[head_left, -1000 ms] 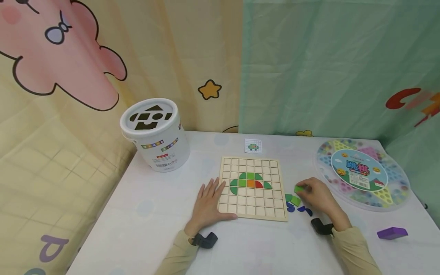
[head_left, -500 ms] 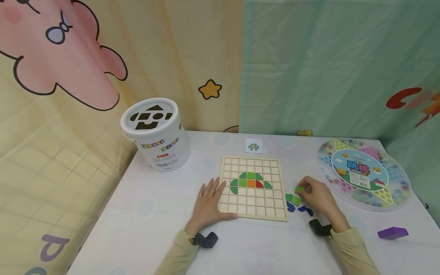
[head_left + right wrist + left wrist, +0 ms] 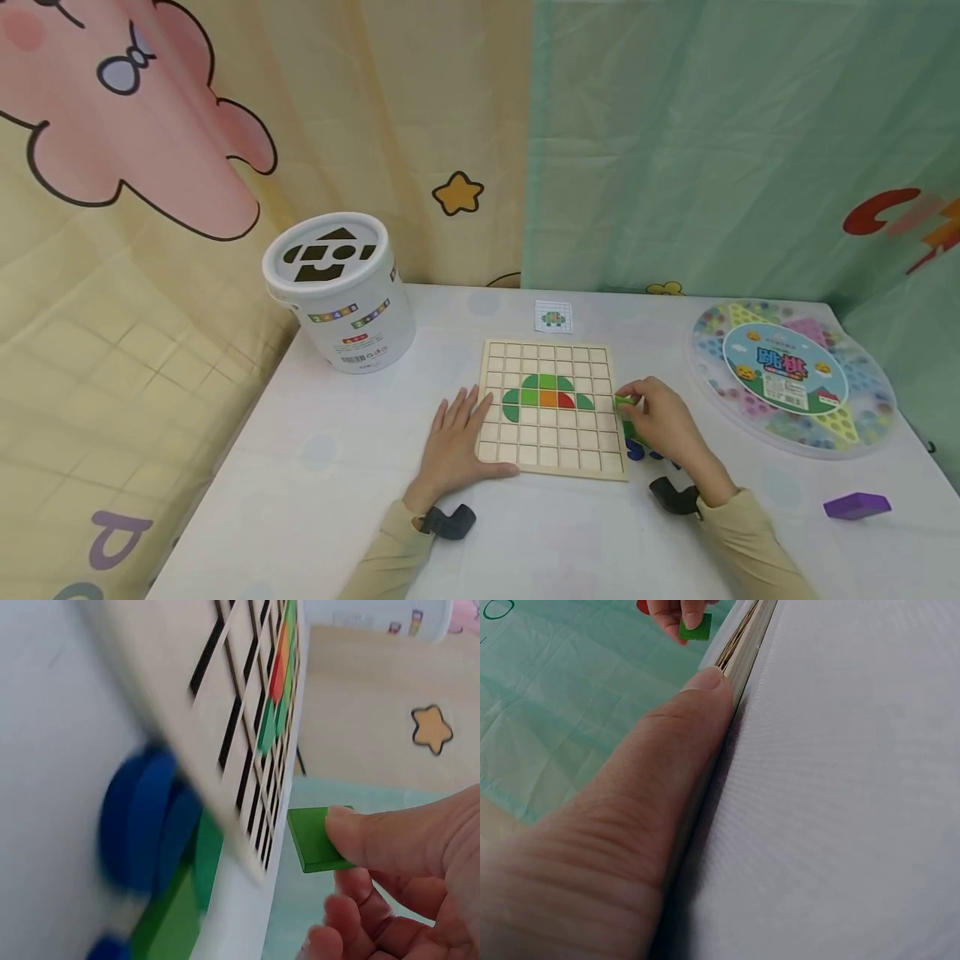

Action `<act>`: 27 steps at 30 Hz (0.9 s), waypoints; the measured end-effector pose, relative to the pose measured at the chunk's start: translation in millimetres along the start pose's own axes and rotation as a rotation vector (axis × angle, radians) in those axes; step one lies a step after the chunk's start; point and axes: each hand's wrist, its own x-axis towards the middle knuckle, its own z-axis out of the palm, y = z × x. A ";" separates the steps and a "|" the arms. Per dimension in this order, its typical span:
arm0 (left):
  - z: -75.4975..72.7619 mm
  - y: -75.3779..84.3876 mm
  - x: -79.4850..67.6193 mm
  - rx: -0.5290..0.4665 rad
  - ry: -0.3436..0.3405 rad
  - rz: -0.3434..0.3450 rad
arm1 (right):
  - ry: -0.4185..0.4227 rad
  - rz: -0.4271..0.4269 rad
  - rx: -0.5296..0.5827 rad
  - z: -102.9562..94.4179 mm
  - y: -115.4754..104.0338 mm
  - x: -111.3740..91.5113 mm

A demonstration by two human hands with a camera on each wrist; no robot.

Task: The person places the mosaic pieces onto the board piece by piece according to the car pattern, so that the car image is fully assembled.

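A wooden grid board (image 3: 540, 446) lies mid-table, with green, orange and red tiles (image 3: 549, 400) set in its cells. Spread fingers of my left hand (image 3: 453, 454) rest at the board's left edge, the thumb along its front edge, as the left wrist view also shows. My right hand (image 3: 666, 421) pinches a green square tile (image 3: 315, 838) between thumb and fingers, beside the board's right edge. Under that hand lie blue pieces (image 3: 146, 817) and more green pieces (image 3: 169, 919), partly hidden in the head view.
Behind the board is a small pattern card (image 3: 553, 317). A white bucket (image 3: 352, 325) with shape-cut holes in its lid stands at the back left. To the right lie a round Chinese checkers box (image 3: 783, 371) and a purple block (image 3: 857, 506).
My right hand has moved left with the green square tile, from over the loose pieces to the board's right edge. The left hand has stayed in place.
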 end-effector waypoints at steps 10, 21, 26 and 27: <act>-1.3 -0.4 -0.1 0.005 -0.001 0.004 | -0.077 -0.070 0.116 36.1 -38.7 18.6; 2.2 -1.9 -0.8 -0.002 0.030 0.024 | -0.146 -0.052 0.102 63.4 -65.8 29.4; 1.3 -2.0 -0.8 0.002 0.024 0.017 | -0.147 -0.051 0.093 67.3 -70.8 35.2; 0.7 -1.8 -0.9 0.002 0.020 0.014 | -0.147 -0.048 0.098 67.8 -71.3 36.3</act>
